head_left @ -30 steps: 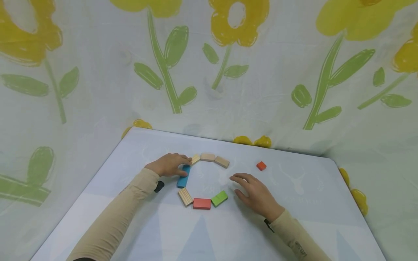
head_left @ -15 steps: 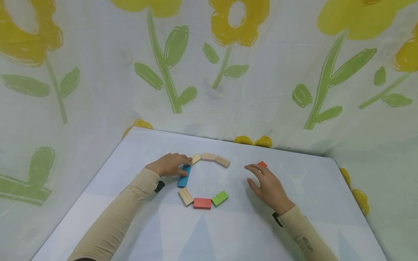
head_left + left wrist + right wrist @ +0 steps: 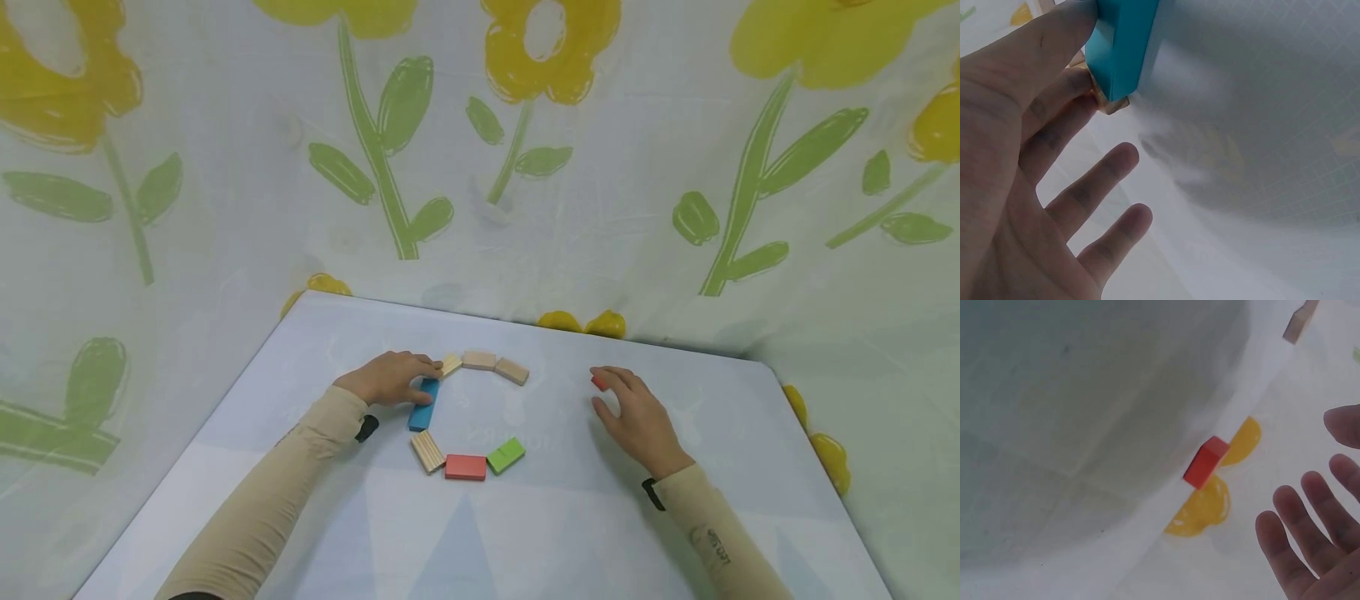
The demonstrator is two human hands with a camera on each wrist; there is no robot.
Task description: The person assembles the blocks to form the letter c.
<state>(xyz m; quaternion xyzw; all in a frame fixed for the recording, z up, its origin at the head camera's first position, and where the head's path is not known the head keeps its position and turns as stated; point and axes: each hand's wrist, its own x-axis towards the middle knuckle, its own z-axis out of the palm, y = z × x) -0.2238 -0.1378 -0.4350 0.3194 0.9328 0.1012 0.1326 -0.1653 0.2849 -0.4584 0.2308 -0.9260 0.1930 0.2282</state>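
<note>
My left hand rests at the left of a ring of blocks. Its thumb touches the blue block, and its fingertips reach the pale wooden block just behind. In the left wrist view the blue block stands by the thumb, while two fingers lie against the wooden block and the others are spread. My right hand hovers beside a small red block, partly hidden behind its fingers. The right wrist view has that red block apart from the spread fingers.
More blocks form the ring on the white table: two plain ones at the back, a striped wooden one, a red one and a green one in front. A flowered cloth hangs behind.
My right hand has moved right and slightly away from me, from beside the ring to the small red block. The left hand and the ring of blocks have stayed in place.
</note>
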